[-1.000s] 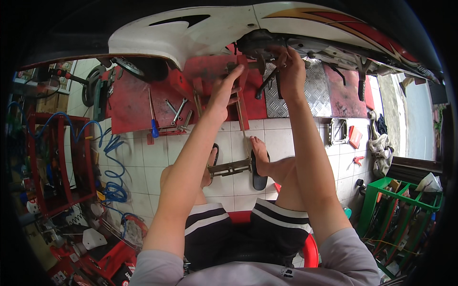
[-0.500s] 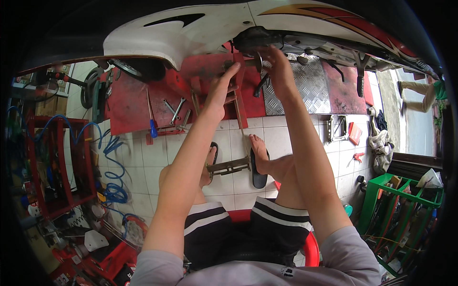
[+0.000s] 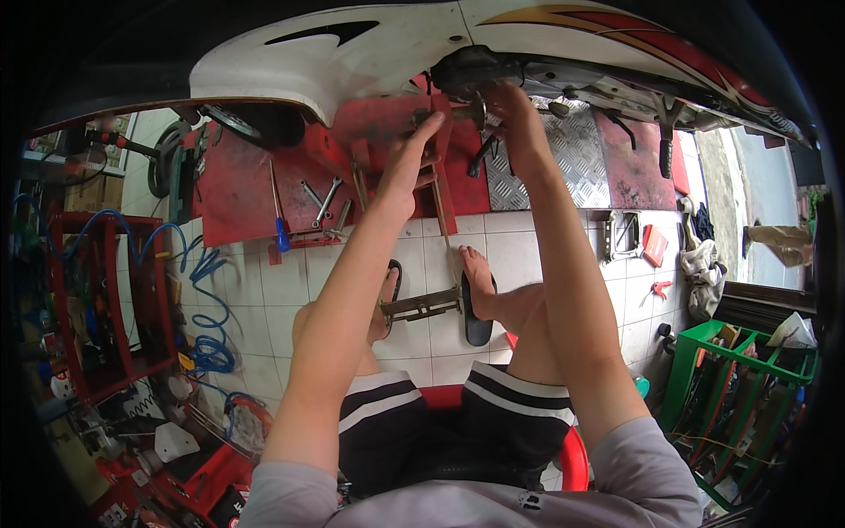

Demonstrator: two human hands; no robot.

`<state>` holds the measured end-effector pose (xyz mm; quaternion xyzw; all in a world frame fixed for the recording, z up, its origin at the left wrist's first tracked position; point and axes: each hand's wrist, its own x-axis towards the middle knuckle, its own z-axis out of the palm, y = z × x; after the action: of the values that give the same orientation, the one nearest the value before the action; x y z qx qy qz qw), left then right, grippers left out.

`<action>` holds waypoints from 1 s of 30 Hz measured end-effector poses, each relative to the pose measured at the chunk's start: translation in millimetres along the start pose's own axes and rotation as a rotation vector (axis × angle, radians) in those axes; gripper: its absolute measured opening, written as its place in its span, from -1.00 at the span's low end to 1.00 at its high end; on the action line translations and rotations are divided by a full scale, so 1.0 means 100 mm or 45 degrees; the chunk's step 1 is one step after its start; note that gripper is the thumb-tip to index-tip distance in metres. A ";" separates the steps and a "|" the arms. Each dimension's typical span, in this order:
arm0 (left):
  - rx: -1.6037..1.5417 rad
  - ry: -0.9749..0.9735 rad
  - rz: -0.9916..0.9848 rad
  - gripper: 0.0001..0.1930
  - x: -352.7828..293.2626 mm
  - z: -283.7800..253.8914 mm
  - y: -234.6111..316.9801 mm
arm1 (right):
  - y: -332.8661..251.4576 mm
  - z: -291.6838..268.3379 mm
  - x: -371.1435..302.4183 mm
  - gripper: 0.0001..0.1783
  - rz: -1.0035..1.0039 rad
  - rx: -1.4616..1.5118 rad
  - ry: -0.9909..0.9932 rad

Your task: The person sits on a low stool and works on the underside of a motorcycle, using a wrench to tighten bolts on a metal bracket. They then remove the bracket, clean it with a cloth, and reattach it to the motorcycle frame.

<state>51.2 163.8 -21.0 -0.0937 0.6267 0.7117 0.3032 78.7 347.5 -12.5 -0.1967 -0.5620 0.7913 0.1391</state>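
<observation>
Below the white motorcycle fairing (image 3: 396,62), both my arms reach far forward to a red metal stand (image 3: 446,189). A metal shaft-like part with a round disc end (image 3: 477,113) sits across the top of the stand. My left hand (image 3: 412,154) is at the part's left end, thumb side up, its other fingers hidden below. My right hand (image 3: 519,123) is beside the disc, with blurred fingers partly in the shade of the black engine cover (image 3: 475,72). Whether either hand grips the part cannot be made out.
A blue-handled screwdriver (image 3: 282,231) and wrenches (image 3: 328,201) lie on the red platform (image 3: 238,198). A metal bracket (image 3: 422,306) is between my feet. Coiled blue hose (image 3: 211,334) hangs left, by a red rack (image 3: 110,299). A green rack (image 3: 739,352) stands right.
My right hand's fingers have shifted slightly beside the disc, which has turned a little more into view. My left hand is almost still. A person at the far right has moved.
</observation>
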 end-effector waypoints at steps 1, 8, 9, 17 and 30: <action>-0.006 -0.005 0.003 -0.45 -0.01 0.00 0.01 | 0.01 0.00 -0.01 -0.56 0.022 0.019 -0.022; -0.020 0.015 0.021 -0.46 -0.02 0.01 0.02 | 0.00 -0.06 0.00 -0.55 -0.218 -0.137 0.079; -0.009 0.004 0.016 -0.46 -0.02 0.01 0.02 | 0.00 -0.05 0.00 -0.54 -0.148 -0.101 0.058; 0.029 -0.050 0.030 -0.42 0.03 -0.02 -0.01 | 0.00 -0.05 -0.01 -0.54 -0.136 -0.080 -0.010; 0.250 -0.022 0.142 -0.56 0.02 -0.07 0.13 | -0.04 -0.11 0.02 -0.57 -0.381 -0.033 0.106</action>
<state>40.4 157.0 -12.7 -0.0222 0.6951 0.6634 0.2763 82.4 358.7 -11.7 -0.1450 -0.5888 0.7457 0.2760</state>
